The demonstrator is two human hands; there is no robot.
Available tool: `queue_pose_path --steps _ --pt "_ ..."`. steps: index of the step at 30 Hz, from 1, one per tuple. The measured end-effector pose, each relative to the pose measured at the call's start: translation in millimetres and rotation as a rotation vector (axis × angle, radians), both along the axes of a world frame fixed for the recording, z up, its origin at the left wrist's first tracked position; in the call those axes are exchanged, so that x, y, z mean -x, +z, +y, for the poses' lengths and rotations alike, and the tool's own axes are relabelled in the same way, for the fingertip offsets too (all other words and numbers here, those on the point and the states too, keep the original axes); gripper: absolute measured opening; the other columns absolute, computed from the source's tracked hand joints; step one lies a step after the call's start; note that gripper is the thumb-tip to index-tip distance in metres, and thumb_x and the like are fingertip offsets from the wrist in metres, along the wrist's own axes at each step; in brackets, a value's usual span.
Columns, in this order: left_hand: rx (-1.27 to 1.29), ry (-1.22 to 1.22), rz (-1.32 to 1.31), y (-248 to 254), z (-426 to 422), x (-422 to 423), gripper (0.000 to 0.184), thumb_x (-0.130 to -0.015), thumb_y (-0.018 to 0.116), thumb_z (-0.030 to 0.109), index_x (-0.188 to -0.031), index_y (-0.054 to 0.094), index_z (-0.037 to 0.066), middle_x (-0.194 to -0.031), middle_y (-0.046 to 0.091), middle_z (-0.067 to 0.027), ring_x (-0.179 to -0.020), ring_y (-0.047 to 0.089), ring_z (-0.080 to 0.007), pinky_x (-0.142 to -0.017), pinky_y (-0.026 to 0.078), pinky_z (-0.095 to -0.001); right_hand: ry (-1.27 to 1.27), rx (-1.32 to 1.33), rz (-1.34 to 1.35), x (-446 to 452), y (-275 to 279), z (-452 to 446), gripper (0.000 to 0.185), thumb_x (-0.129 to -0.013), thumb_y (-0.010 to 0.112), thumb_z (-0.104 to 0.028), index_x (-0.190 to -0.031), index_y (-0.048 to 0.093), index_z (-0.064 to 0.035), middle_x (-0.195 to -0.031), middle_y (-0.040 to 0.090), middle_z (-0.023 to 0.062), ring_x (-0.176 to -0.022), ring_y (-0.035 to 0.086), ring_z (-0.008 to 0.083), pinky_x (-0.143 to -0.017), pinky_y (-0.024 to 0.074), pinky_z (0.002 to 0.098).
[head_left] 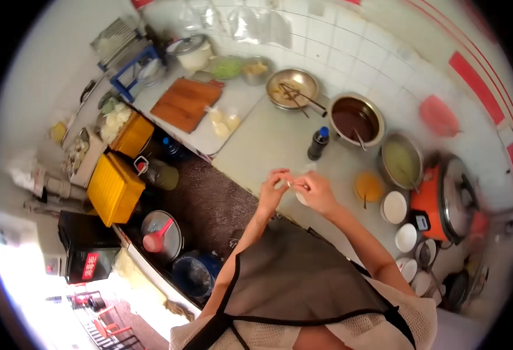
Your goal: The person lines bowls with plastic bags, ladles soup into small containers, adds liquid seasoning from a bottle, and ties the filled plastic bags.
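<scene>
My left hand and my right hand meet in front of my apron, over the counter's front edge. Fingertips of both are pinched close together around something small and pale pinkish, too small to name. Part of a white rounded thing shows under my right hand; whether I hold it I cannot tell. A dark bottle with a blue cap stands on the counter just beyond my hands. To the right of them is a container of orange-yellow contents with a spoon in it.
Along the wall stand a steel pan, a pot of dark brown liquid, a pot of greenish liquid and an orange cooker. White bowls sit at right. A wooden cutting board and yellow crates are left.
</scene>
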State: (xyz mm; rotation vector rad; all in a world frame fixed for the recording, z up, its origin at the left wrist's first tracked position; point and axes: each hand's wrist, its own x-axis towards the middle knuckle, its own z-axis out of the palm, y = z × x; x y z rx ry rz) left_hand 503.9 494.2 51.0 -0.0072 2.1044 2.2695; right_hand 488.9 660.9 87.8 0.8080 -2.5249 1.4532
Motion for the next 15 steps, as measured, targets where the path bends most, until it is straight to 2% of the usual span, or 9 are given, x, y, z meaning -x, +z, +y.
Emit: queue_pose_path --steps 2,3,4,5,8,11,13,14,15 --pt "0.191 0.106 0.201 0 3 5 0.01 -0.077 0.064 -0.001 -0.085 0.066 0.005 -0.113 0.055 -0.0098 -0.112 0.048 -0.0259 -0.094 0.04 -0.0357 -0.061 0.042 0.041 -2 0 -8 0.013 -0.075 0.066 -0.006 -0.081 0.055 -0.0038 -0.076 0.052 0.0103 -0.07 0.052 0.0261 -0.061 0.0431 0.0335" --pt "0.185 0.09 0.19 0 6 4 0.01 -0.077 0.064 -0.001 -0.085 0.066 0.005 -0.113 0.055 -0.0098 -0.112 0.048 -0.0259 -0.094 0.04 -0.0357 -0.059 -0.008 0.163 1 -1 -8 0.014 -0.073 0.067 -0.006 -0.079 0.055 -0.0052 -0.077 0.051 0.0092 -0.073 0.051 0.0267 -0.062 0.0431 0.0347" --pt "0.319 0.13 0.256 1 8 3 0.012 -0.077 0.061 -0.002 -0.087 0.066 0.004 -0.112 0.055 -0.0099 -0.113 0.048 -0.0265 -0.094 0.039 -0.0357 -0.052 -0.059 0.286 2 -2 -7 0.015 -0.072 0.068 -0.006 -0.077 0.054 -0.0066 -0.078 0.05 0.0082 -0.077 0.051 0.0274 -0.063 0.0431 0.0359" --pt "0.456 0.171 0.326 2 8 2 0.015 -0.076 0.059 -0.003 -0.088 0.066 0.003 -0.11 0.056 -0.0101 -0.113 0.047 -0.027 -0.095 0.038 -0.0357 -0.061 -0.06 0.278 1 -5 -7 0.015 -0.072 0.068 -0.006 -0.077 0.054 -0.0066 -0.078 0.05 0.0082 -0.077 0.051 0.0274 -0.063 0.0431 0.0359" --pt "0.501 0.146 0.227 -6 13 -1 0.012 -0.077 0.061 -0.001 -0.088 0.066 0.004 -0.106 0.056 -0.0104 -0.115 0.045 -0.0275 -0.095 0.038 -0.0367 -0.111 -0.044 0.309 3 -13 -8 0.018 -0.068 0.069 -0.006 -0.077 0.054 -0.0069 -0.077 0.049 0.0079 -0.079 0.049 0.0281 -0.064 0.0426 0.0363" --pt "0.472 0.157 0.229 -11 15 -2 0.01 -0.078 0.064 0.002 -0.088 0.066 0.003 -0.104 0.054 -0.0084 -0.112 0.046 -0.0253 -0.093 0.038 -0.0351 -0.185 -0.064 0.261 4 -17 -8 0.018 -0.069 0.069 -0.003 -0.075 0.052 -0.0046 -0.078 0.051 0.0073 -0.074 0.05 0.0235 -0.064 0.0423 0.0333" --pt "0.367 0.138 0.182 -15 12 -4 0.009 -0.079 0.065 0.003 -0.088 0.066 0.002 -0.105 0.053 -0.0066 -0.111 0.045 -0.023 -0.093 0.037 -0.0336 -0.082 0.112 -0.278 8 -19 -1 0.017 -0.069 0.07 -0.009 -0.077 0.055 -0.0053 -0.081 0.052 0.0073 -0.079 0.049 0.0205 -0.064 0.0421 0.0303" --pt "0.26 0.122 0.135 -17 12 -5 0.008 -0.08 0.065 0.004 -0.087 0.066 0.002 -0.106 0.052 -0.0048 -0.11 0.045 -0.0207 -0.093 0.036 -0.0321 -0.086 0.111 -0.282 13 -24 3 0.017 -0.069 0.07 -0.009 -0.077 0.055 -0.0053 -0.081 0.052 0.0073 -0.079 0.049 0.0205 -0.064 0.0421 0.0303" --pt "0.258 0.118 0.132 -19 13 -6 0.008 -0.08 0.065 0.004 -0.087 0.066 0.002 -0.106 0.052 -0.0048 -0.11 0.045 -0.0207 -0.093 0.036 -0.0321 -0.001 0.221 -0.361 18 -28 6 0.015 -0.071 0.069 -0.007 -0.078 0.056 -0.0043 -0.086 0.054 0.0066 -0.075 0.048 0.0161 -0.063 0.0416 0.0286"
